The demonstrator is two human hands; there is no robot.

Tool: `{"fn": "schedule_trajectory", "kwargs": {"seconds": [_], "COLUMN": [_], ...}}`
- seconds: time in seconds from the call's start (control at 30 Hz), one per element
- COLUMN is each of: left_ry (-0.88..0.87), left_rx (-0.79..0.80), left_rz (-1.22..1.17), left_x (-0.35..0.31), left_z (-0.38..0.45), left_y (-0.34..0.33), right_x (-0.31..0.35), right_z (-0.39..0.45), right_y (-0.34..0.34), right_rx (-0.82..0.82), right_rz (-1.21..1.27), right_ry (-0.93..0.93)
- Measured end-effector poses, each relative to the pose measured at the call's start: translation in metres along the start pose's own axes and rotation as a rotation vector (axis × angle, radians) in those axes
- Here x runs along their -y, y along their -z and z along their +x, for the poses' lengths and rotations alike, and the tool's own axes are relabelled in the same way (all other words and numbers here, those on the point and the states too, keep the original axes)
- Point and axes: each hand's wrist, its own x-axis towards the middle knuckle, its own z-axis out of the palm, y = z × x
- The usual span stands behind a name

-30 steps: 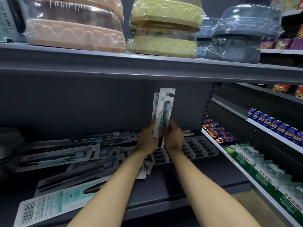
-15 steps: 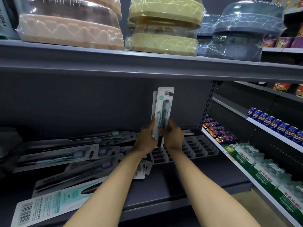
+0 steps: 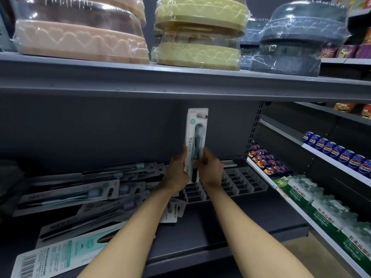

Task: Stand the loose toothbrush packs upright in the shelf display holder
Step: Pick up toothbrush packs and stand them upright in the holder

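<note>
Toothbrush pack (image 3: 196, 137) upright, left hand (image 3: 177, 173) and right hand (image 3: 210, 170) grip clamped round its lower half

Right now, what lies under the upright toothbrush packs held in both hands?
Under the toothbrush packs, the slotted display holder shows empty slots. The hands cover the nearest slots and the packs' bottom edges.

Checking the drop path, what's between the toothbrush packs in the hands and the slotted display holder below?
Nothing: in the head view the held toothbrush packs, gripped by the left hand and right hand, hang directly over the display holder, whose visible slots look empty.
</note>
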Motion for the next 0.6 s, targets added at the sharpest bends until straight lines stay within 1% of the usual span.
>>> {"fn": "schedule_trajectory", "kwargs": {"seconds": [0.23, 0.43, 0.6], "left_ry": [0.018, 0.0, 0.035], "left_rx": [0.031, 0.03, 0.056], "left_rz": [0.034, 0.092, 0.096], "left_x": [-0.002, -0.003, -0.001], "left_z": [-0.001, -0.003, -0.006], "left_y": [-0.005, -0.005, -0.008], "right_x": [-0.005, -0.008, -0.013], "right_z": [-0.003, 0.0, -0.004], "right_y": [0.002, -0.006, -0.009], "right_rx": [-0.022, -0.014, -0.018], "right_rz": [0.07, -0.038, -0.113], "right_ry": [-0.036, -0.032, -0.009]}}
